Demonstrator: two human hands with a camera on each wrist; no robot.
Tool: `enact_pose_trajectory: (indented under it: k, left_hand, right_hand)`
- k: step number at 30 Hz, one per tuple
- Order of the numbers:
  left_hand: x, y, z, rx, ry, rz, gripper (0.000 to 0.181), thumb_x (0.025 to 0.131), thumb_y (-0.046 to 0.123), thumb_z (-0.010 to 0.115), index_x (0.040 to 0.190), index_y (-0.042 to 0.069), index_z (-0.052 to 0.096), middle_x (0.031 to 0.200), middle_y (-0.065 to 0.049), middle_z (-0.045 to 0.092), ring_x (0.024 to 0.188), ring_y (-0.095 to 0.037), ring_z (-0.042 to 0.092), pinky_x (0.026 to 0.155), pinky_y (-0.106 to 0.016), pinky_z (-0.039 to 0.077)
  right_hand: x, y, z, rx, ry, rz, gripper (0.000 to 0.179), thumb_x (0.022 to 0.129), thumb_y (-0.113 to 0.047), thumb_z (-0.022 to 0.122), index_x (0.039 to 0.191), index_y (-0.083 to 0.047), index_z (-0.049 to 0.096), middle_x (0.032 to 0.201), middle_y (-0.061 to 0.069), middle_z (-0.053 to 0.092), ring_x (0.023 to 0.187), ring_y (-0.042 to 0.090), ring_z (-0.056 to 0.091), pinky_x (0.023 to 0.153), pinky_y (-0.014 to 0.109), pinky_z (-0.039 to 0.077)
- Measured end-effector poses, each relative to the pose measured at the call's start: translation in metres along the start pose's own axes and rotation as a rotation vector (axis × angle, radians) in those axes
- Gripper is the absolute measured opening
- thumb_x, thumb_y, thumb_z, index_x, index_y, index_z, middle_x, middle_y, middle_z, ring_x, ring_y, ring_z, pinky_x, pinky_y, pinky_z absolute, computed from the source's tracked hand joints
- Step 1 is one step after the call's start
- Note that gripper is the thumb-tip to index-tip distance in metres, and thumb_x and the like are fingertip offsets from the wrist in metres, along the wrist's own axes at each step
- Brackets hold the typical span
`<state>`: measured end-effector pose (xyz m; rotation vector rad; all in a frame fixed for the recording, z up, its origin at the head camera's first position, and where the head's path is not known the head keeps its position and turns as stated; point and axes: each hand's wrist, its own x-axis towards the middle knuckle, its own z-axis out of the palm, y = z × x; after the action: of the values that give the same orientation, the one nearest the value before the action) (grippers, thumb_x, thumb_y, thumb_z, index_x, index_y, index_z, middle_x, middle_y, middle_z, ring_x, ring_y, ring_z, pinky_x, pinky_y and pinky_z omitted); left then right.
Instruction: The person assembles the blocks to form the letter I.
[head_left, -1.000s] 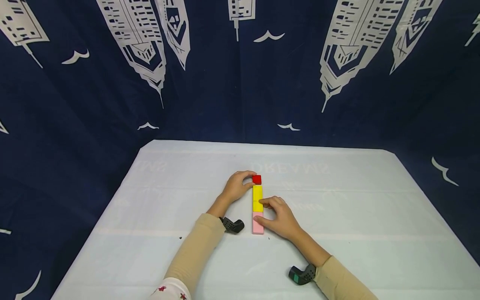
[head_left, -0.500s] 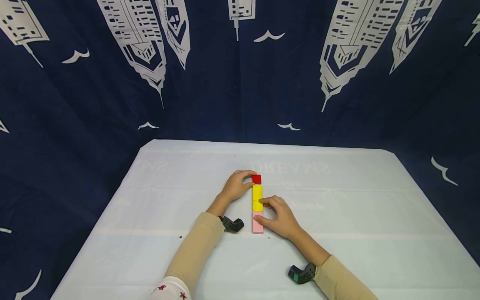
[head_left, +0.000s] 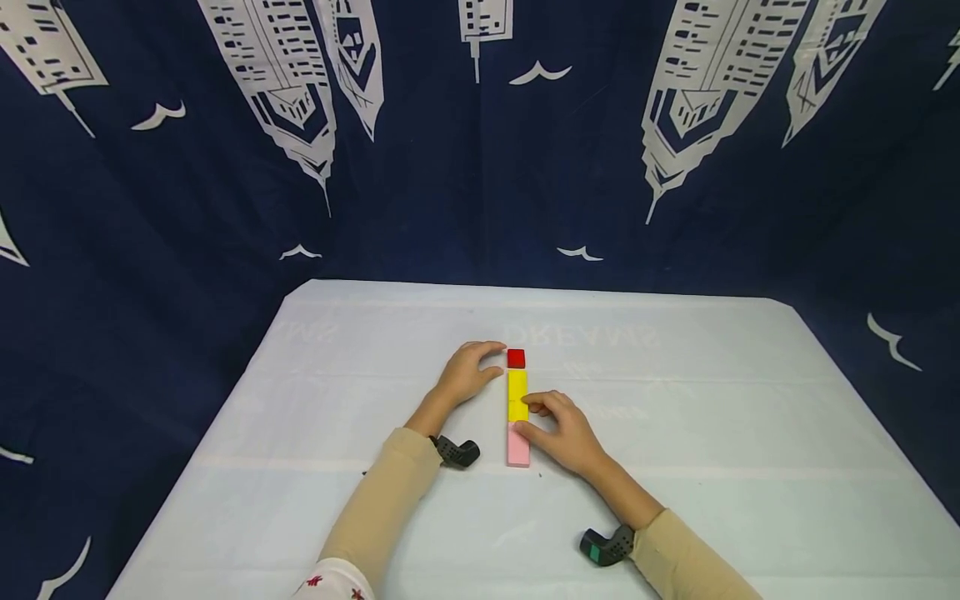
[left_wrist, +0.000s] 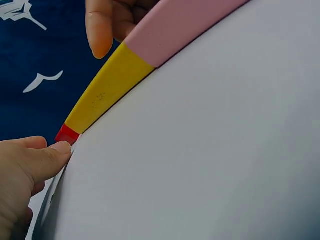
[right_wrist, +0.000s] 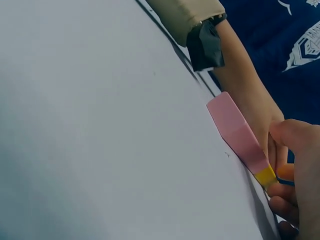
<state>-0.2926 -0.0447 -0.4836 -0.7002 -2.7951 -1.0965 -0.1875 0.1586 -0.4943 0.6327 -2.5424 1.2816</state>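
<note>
Wooden-looking blocks form a straight row on the white table: a red block point(head_left: 516, 358) at the far end, a yellow section point(head_left: 517, 385) with a faint seam, and a pink block point(head_left: 518, 450) nearest. My left hand point(head_left: 467, 371) is beside the red block in the head view, thumb and fingers spread, with a small gap to it. On the row's other side, my right hand point(head_left: 566, 433) has its thumb and bent fingers at the yellow section and the top of the pink block. The right wrist view shows the right thumb point(right_wrist: 290, 132) apart from the blocks.
The white table point(head_left: 675, 400) runs back to a dark blue cloth point(head_left: 480, 183) printed with buildings and birds. Black wrist devices sit on both arms, one at the left wrist point(head_left: 459, 452) and one at the right point(head_left: 607, 546). Small dark specks lie on the table.
My left hand has let go of the red block and shifted slightly left. The right thumb has moved up and right, from the pink block toward its seam with the yellow. The row has barely moved.
</note>
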Motion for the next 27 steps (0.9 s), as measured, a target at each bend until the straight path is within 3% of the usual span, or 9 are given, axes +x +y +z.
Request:
enact_pose_trajectory:
  k: [12, 20, 27]
  left_hand:
    - [-0.022, -0.001, -0.014, 0.136, -0.064, 0.031, 0.040, 0.091, 0.018, 0.070, 0.130, 0.012, 0.062, 0.129, -0.002, 0.063, 0.123, -0.021, 0.052, 0.107, -0.036, 0.039]
    - [-0.049, -0.010, -0.031, 0.154, -0.019, 0.044, 0.039, 0.090, 0.019, 0.071, 0.128, 0.012, 0.064, 0.126, -0.002, 0.064, 0.122, -0.022, 0.053, 0.106, -0.038, 0.039]
    - [-0.076, -0.020, -0.051, 0.140, 0.043, 0.041, 0.040, 0.089, 0.019, 0.073, 0.127, 0.011, 0.065, 0.124, -0.005, 0.065, 0.122, -0.025, 0.053, 0.106, -0.042, 0.040]
  right_hand:
    - [-0.010, 0.011, -0.032, -0.023, 0.010, 0.058, 0.031, 0.086, -0.017, 0.075, 0.112, -0.003, 0.068, 0.099, 0.003, 0.065, 0.092, 0.019, 0.060, 0.085, 0.038, 0.052]
    - [-0.020, 0.022, -0.051, -0.082, 0.025, 0.086, 0.029, 0.087, -0.017, 0.075, 0.111, -0.004, 0.068, 0.099, 0.002, 0.065, 0.092, 0.020, 0.061, 0.086, 0.042, 0.052]
    - [-0.030, 0.029, -0.065, -0.147, 0.036, 0.074, 0.027, 0.088, -0.017, 0.074, 0.111, -0.005, 0.069, 0.098, -0.001, 0.065, 0.091, 0.017, 0.060, 0.082, 0.037, 0.052]
